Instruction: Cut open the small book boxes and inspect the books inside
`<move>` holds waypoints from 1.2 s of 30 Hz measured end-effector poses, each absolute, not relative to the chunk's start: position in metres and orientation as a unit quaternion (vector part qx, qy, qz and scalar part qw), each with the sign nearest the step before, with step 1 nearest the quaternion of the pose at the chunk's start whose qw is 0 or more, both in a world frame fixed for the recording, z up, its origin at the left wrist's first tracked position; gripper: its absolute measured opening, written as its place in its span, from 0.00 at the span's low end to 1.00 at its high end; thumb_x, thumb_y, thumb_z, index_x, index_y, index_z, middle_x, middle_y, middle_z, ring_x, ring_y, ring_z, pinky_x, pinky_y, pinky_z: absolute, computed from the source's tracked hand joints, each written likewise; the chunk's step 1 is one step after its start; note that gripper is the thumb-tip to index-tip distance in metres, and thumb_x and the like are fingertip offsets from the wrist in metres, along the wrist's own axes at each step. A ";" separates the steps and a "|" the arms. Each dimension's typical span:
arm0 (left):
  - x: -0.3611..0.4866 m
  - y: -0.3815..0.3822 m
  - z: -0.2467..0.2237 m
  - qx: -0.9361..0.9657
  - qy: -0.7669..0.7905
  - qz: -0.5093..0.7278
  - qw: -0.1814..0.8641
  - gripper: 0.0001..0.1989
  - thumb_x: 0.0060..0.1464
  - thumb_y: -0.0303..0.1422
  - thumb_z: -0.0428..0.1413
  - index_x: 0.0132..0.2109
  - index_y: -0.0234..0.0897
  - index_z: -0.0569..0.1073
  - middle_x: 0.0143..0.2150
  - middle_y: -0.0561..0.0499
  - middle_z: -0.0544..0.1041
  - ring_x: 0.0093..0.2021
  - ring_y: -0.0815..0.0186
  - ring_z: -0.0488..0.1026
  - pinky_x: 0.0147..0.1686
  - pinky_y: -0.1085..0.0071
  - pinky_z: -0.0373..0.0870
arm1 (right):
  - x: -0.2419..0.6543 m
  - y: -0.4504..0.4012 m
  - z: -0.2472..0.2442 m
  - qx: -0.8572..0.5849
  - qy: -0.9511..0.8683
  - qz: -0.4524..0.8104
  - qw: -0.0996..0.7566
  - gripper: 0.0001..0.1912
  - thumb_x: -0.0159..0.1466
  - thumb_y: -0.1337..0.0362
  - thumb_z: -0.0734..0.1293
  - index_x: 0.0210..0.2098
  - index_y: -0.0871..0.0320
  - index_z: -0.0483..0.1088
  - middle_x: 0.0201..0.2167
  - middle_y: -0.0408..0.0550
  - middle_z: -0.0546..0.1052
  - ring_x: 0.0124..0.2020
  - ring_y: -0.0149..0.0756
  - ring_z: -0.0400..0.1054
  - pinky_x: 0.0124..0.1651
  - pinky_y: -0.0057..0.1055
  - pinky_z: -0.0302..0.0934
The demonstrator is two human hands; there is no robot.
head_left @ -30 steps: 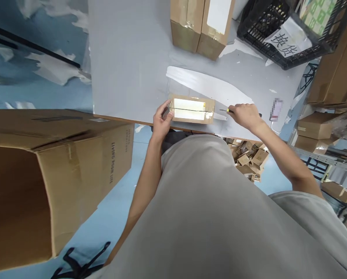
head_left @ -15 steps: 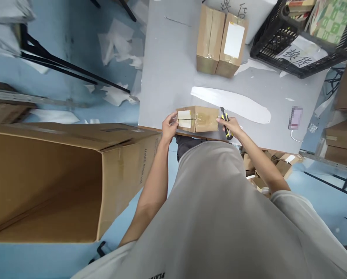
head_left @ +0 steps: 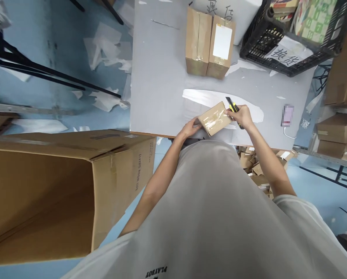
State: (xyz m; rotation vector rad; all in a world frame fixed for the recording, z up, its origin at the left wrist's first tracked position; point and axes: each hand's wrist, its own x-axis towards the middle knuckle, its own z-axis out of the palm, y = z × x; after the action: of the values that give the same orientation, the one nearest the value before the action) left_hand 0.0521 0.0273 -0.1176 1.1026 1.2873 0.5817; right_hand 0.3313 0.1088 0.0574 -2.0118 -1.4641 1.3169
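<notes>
A small brown box [head_left: 215, 119] with shiny clear tape is held tilted over the table's near edge. My left hand [head_left: 190, 128] grips its left end, the fingers partly hidden behind it. At the other end, my right hand [head_left: 240, 115] holds a black and yellow utility knife [head_left: 233, 105], with thumb and fingertips also touching the box corner. The knife's dark tip points up and left, away from me. Beneath and behind the box, a long white paper sheet [head_left: 250, 109] lies on the grey table [head_left: 158, 77].
Two brown boxes [head_left: 198, 42] stand at the table's back beside a white container [head_left: 243, 19] and a black crate [head_left: 289, 58]. A phone [head_left: 287, 115] with a cable lies right. A large open carton [head_left: 121, 174] is at the left.
The small box has turned and tilted, its right end raised away from me, and its white label no longer shows. Both hands moved with it. The camera view has shifted slightly.
</notes>
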 end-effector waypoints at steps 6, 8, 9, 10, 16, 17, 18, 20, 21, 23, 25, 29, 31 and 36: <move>0.037 0.038 -0.045 0.489 0.609 0.319 0.536 0.19 0.70 0.46 0.57 0.54 0.40 0.85 0.59 0.43 0.88 0.61 0.55 0.83 0.66 0.58 0.78 | 0.327 0.097 0.061 -0.722 -0.609 0.318 0.078 0.20 0.67 0.46 0.76 0.41 0.58 0.82 0.34 0.49 0.84 0.37 0.44 0.77 0.43 0.37 0.71; 0.036 0.043 -0.023 0.483 0.624 0.326 0.521 0.17 0.69 0.47 0.60 0.51 0.40 0.85 0.54 0.45 0.89 0.55 0.57 0.85 0.61 0.61 0.81 | 0.324 0.089 0.068 -0.718 -0.641 0.267 0.056 0.20 0.72 0.45 0.71 0.45 0.57 0.80 0.39 0.54 0.85 0.42 0.49 0.78 0.47 0.39 0.70; 0.037 0.045 -0.014 0.487 0.630 0.319 0.514 0.15 0.65 0.46 0.65 0.50 0.40 0.86 0.52 0.45 0.89 0.53 0.56 0.85 0.58 0.62 0.83 | 0.322 0.084 0.072 -0.715 -0.649 0.255 0.054 0.21 0.75 0.45 0.68 0.48 0.56 0.78 0.40 0.55 0.85 0.44 0.50 0.78 0.48 0.39 0.69; 0.039 0.047 -0.007 0.491 0.634 0.310 0.511 0.14 0.62 0.44 0.68 0.49 0.40 0.86 0.51 0.46 0.90 0.51 0.56 0.86 0.56 0.62 0.83 | 0.321 0.078 0.075 -0.712 -0.652 0.252 0.056 0.21 0.77 0.44 0.65 0.50 0.56 0.77 0.42 0.56 0.85 0.45 0.51 0.79 0.49 0.40 0.69; 0.053 0.048 0.006 0.470 0.628 0.326 0.529 0.09 0.58 0.36 0.71 0.44 0.38 0.85 0.45 0.46 0.89 0.46 0.58 0.86 0.54 0.61 0.85 | 0.312 0.036 0.094 -0.674 -0.676 0.296 0.023 0.21 0.80 0.49 0.60 0.62 0.54 0.71 0.45 0.56 0.86 0.44 0.53 0.80 0.48 0.41 0.69; 0.054 0.047 0.006 0.464 0.624 0.334 0.533 0.10 0.58 0.37 0.72 0.43 0.38 0.85 0.45 0.46 0.89 0.47 0.58 0.86 0.54 0.61 0.86 | 0.308 0.031 0.099 -0.658 -0.690 0.303 0.004 0.20 0.80 0.50 0.60 0.62 0.54 0.72 0.46 0.56 0.87 0.44 0.54 0.81 0.49 0.41 0.69; 0.055 0.046 0.006 0.460 0.620 0.340 0.537 0.11 0.58 0.38 0.73 0.43 0.38 0.85 0.45 0.46 0.89 0.47 0.58 0.86 0.55 0.61 0.86 | 0.305 0.026 0.104 -0.639 -0.705 0.308 -0.014 0.20 0.80 0.52 0.61 0.62 0.54 0.73 0.47 0.57 0.87 0.45 0.54 0.81 0.49 0.41 0.69; 0.055 0.044 0.006 0.451 0.614 0.349 0.546 0.13 0.57 0.41 0.75 0.42 0.38 0.85 0.45 0.46 0.89 0.47 0.57 0.86 0.55 0.60 0.86 | 0.295 0.021 0.114 -0.602 -0.732 0.315 -0.047 0.18 0.80 0.54 0.61 0.59 0.54 0.77 0.48 0.57 0.88 0.47 0.54 0.82 0.50 0.39 0.68; 0.055 0.044 0.005 0.448 0.611 0.353 0.549 0.15 0.56 0.42 0.76 0.42 0.39 0.85 0.45 0.46 0.89 0.47 0.57 0.86 0.55 0.60 0.86 | 0.290 0.020 0.118 -0.587 -0.742 0.317 -0.061 0.17 0.81 0.55 0.61 0.58 0.54 0.79 0.49 0.57 0.89 0.48 0.54 0.83 0.50 0.38 0.67; 0.054 0.044 0.004 0.442 0.609 0.360 0.552 0.16 0.54 0.43 0.77 0.41 0.39 0.84 0.45 0.46 0.89 0.47 0.57 0.86 0.55 0.60 0.87 | 0.279 0.020 0.123 -0.569 -0.754 0.317 -0.086 0.17 0.81 0.57 0.61 0.55 0.54 0.81 0.49 0.57 0.89 0.49 0.53 0.83 0.49 0.36 0.66; 0.054 0.044 0.001 0.442 0.607 0.366 0.549 0.15 0.54 0.42 0.77 0.41 0.39 0.85 0.44 0.46 0.89 0.46 0.57 0.86 0.55 0.59 0.87 | 0.270 0.022 0.125 -0.563 -0.757 0.313 -0.110 0.17 0.82 0.59 0.61 0.55 0.54 0.81 0.49 0.57 0.89 0.49 0.52 0.83 0.49 0.35 0.65; 0.055 0.044 -0.006 0.454 0.602 0.374 0.540 0.11 0.56 0.39 0.75 0.42 0.40 0.86 0.44 0.47 0.89 0.48 0.55 0.86 0.56 0.56 0.87 | 0.257 0.025 0.122 -0.567 -0.754 0.301 -0.140 0.16 0.82 0.59 0.62 0.56 0.54 0.82 0.50 0.57 0.89 0.50 0.53 0.82 0.50 0.35 0.65; 0.055 0.043 -0.009 0.456 0.602 0.378 0.536 0.11 0.57 0.39 0.74 0.42 0.40 0.86 0.43 0.47 0.89 0.49 0.54 0.86 0.57 0.55 0.87 | 0.254 0.026 0.122 -0.568 -0.752 0.299 -0.146 0.16 0.82 0.58 0.62 0.56 0.53 0.82 0.50 0.57 0.89 0.51 0.53 0.82 0.51 0.35 0.65; 0.058 0.043 -0.014 0.456 0.600 0.390 0.529 0.09 0.57 0.37 0.73 0.43 0.39 0.87 0.44 0.47 0.89 0.49 0.54 0.86 0.57 0.54 0.87 | 0.245 0.024 0.128 -0.575 -0.744 0.294 -0.170 0.17 0.82 0.59 0.62 0.58 0.53 0.82 0.50 0.58 0.88 0.52 0.55 0.81 0.54 0.38 0.67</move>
State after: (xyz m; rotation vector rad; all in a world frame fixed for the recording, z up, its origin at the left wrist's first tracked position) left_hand 0.0584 0.0429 -0.0136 1.0885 1.4332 0.9311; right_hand 0.2453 0.0242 0.1281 -2.0330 -2.6299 1.0379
